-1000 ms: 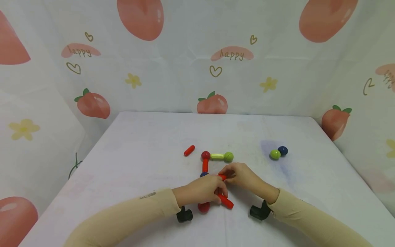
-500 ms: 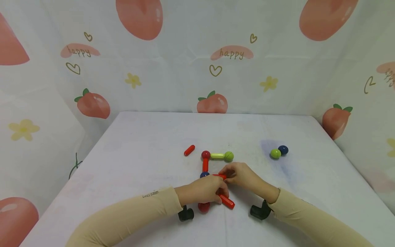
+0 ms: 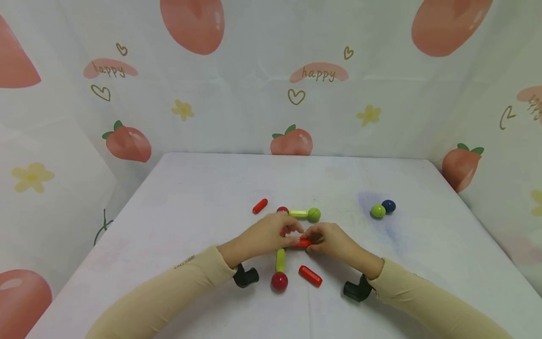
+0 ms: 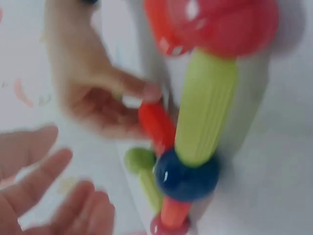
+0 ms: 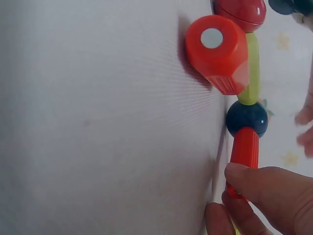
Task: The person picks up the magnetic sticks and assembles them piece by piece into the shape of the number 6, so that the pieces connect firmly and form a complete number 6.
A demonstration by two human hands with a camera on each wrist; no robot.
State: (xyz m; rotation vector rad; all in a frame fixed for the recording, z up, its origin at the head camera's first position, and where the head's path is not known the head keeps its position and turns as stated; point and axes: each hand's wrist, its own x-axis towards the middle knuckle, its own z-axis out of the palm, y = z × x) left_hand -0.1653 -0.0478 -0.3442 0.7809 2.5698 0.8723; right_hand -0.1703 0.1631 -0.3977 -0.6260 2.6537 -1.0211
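My right hand (image 3: 332, 240) pinches a red magnetic rod (image 5: 244, 149) between thumb and fingers. That rod's far end meets a dark blue ball (image 4: 186, 175). From the ball, a yellow-green rod (image 3: 280, 260) runs toward me to a red ball (image 3: 279, 281); another red rod (image 4: 175, 211) runs away from me to a second red ball (image 3: 282, 210). Over this chain is my left hand (image 3: 271, 233), fingers loosely spread and holding nothing; in the head view it hides the blue ball. A loose red rod (image 3: 310, 276) lies right of the near red ball.
Beyond my hands, a yellow-green rod (image 3: 298, 214) links the far red ball to a green ball (image 3: 314, 214). Another red rod (image 3: 260, 206) lies to the left. Farther right on the white table (image 3: 203, 188) sit a green ball (image 3: 378, 211) and a navy ball (image 3: 388, 205).
My left hand has come off the near loose red rod and moved away from me and left, uncovering the near yellow-green rod. My right hand stays in place, pinching its red rod.
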